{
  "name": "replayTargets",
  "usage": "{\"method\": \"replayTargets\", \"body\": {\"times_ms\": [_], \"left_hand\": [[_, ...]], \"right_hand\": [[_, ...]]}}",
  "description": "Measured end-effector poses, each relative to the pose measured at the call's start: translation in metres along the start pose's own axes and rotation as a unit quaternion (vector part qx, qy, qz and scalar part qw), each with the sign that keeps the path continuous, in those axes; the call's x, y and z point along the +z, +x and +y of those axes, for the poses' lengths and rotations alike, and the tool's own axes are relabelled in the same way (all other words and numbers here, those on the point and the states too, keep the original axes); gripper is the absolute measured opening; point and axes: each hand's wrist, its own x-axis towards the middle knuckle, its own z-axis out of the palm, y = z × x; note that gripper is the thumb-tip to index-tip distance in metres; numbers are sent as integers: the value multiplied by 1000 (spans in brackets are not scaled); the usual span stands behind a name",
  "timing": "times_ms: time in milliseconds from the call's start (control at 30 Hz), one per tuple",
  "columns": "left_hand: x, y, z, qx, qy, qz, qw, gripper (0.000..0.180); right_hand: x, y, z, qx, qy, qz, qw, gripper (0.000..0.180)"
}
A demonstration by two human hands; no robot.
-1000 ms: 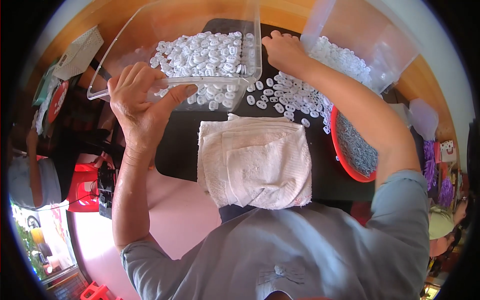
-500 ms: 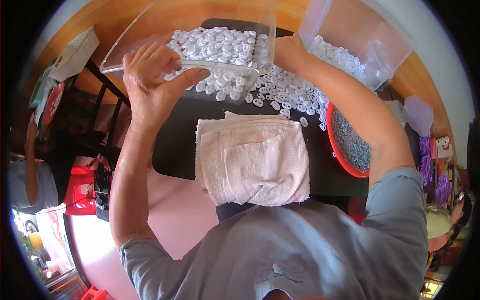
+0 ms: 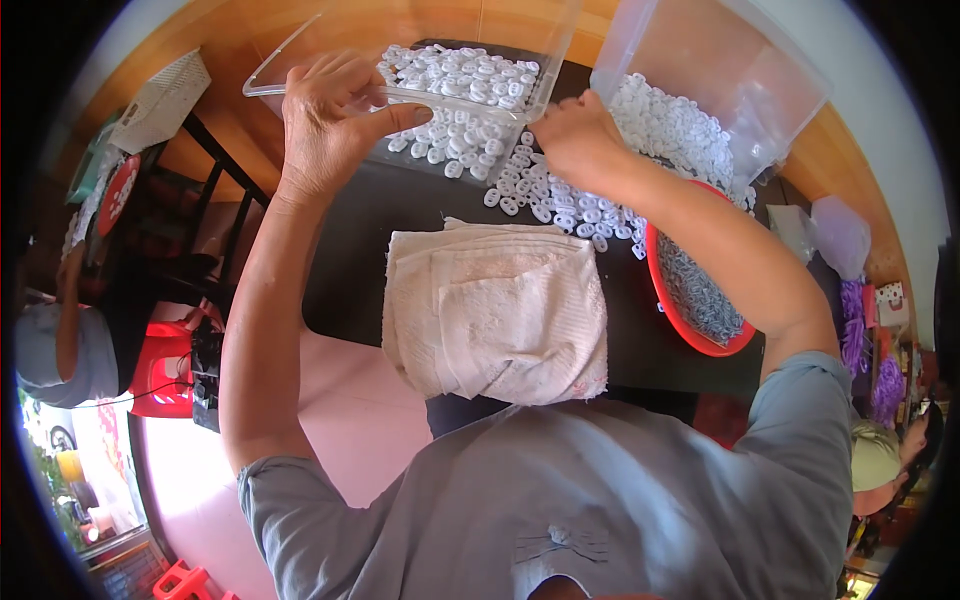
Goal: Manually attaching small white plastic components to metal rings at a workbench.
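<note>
My left hand (image 3: 335,125) grips the near rim of a clear plastic bin (image 3: 400,96), thumb on one side and fingers on the other. The bin is tilted, and many small white oval pieces with holes (image 3: 460,75) lie in it. By the bin's right corner, my right hand (image 3: 583,140) has its fingers curled in; what they hold, if anything, is hidden. Loose white oval pieces (image 3: 575,205) spread over the dark table below that hand. Under my right forearm stands a red basin (image 3: 665,290) of small grey screw-like pieces (image 3: 700,295).
A second clear bin (image 3: 720,60) lies tipped at the back right, white pieces heaped at its mouth. A folded beige towel (image 3: 497,310) is at the table's near edge. Another person (image 3: 65,345) is at the left, beside a red stool (image 3: 163,370); someone else (image 3: 880,455) is at the right.
The tilted bin and my left hand have shifted right. My right hand has come nearer, from behind the bin's corner to beside it, with its curled fingers now showing.
</note>
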Motion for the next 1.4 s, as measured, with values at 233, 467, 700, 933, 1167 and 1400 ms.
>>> {"method": "replayTargets", "body": {"times_ms": [233, 467, 700, 933, 1167, 1400], "left_hand": [[6, -3, 8, 49, 83, 61, 994, 37], [20, -54, 71, -145, -72, 48, 986, 24], [61, -74, 87, -197, 153, -169, 954, 49], [81, -56, 95, -271, 138, -262, 916, 67], [102, -51, 119, -271, 190, -283, 900, 76], [123, -22, 154, -296, 172, -356, 869, 91]], "right_hand": [[18, 10, 18, 60, 160, -25, 985, 22], [9, -22, 12, -27, 167, -2, 986, 19], [1, -53, 9, -46, 187, 63, 979, 12], [-23, -137, 43, 36, 166, 174, 970, 14], [-16, -222, 109, 249, 233, 133, 931, 13], [3, -268, 136, 330, 282, 131, 891, 20]]}}
